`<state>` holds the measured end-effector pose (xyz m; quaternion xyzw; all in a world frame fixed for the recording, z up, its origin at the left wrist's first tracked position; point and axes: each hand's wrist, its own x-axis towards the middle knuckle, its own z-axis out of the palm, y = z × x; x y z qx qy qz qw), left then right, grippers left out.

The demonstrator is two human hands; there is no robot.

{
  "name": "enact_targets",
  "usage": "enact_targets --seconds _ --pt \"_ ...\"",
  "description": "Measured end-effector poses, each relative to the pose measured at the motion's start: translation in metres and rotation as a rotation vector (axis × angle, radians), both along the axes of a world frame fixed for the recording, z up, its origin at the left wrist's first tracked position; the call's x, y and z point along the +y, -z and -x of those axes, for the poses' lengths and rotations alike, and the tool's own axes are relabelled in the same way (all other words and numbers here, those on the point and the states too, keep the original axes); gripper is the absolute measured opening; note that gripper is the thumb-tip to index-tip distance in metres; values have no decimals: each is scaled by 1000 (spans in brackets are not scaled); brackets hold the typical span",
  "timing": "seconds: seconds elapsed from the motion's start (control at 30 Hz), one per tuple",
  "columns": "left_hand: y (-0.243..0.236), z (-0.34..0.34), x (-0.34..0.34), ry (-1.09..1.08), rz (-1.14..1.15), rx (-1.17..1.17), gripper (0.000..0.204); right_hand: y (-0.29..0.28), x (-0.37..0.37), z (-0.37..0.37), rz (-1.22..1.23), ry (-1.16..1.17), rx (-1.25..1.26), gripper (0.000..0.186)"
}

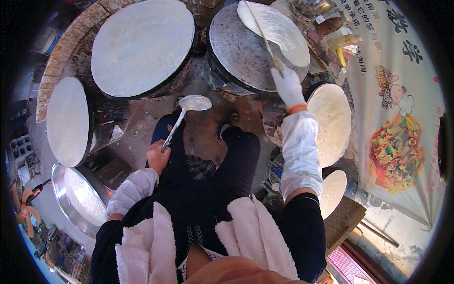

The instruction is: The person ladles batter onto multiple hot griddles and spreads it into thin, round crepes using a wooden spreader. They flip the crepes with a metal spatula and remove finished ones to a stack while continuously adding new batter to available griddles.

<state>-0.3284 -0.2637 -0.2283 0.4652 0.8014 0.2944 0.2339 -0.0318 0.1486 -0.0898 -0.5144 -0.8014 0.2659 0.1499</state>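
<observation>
My left hand point(158, 155) is bare and closed round the handle of a metal ladle point(196, 102). The ladle's bowl is coated with white batter and hangs over the gap between my legs. My right hand point(287, 84), in a white glove with an orange band at the wrist, grips a long thin batter spreader point(263, 35). That stick reaches across a round dark griddle point(231, 52). Wet white batter point(288, 40) covers the griddle's far right part, with the stick lying over it. Grey bare surface shows on the rest.
Round griddles carry thin pale pancakes point(142, 47), with others at left point(68, 120) and right point(329, 123). A metal basin point(59, 187) of white batter stands at the left. Bottles point(344, 41) crowd the far right, beside a printed banner point(402, 109). An orange fan point(24, 208) is far left.
</observation>
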Motion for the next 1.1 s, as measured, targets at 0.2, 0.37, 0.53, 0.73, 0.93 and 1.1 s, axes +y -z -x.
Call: enact_targets --seconds 0.2,0.37,0.53,0.73,0.93,1.1 --pt "-16 -5 6 -18 120 -9 15 4 69 -35 -60 184 -113 51" --pt "-4 -4 -5 -14 95 65 18 20 84 -15 199 39 -20 51" --pt "-14 -4 -9 -78 133 59 20 13 4 -24 85 -203 59 46" --pt "-24 -1 -20 -134 251 58 26 -15 41 -26 -59 11 -171 48" --pt "-13 1 -21 -75 128 111 20 -28 112 26 234 -66 -411 54" --pt "-25 -2 -20 -117 171 89 21 -1 28 -14 311 -275 86 47"
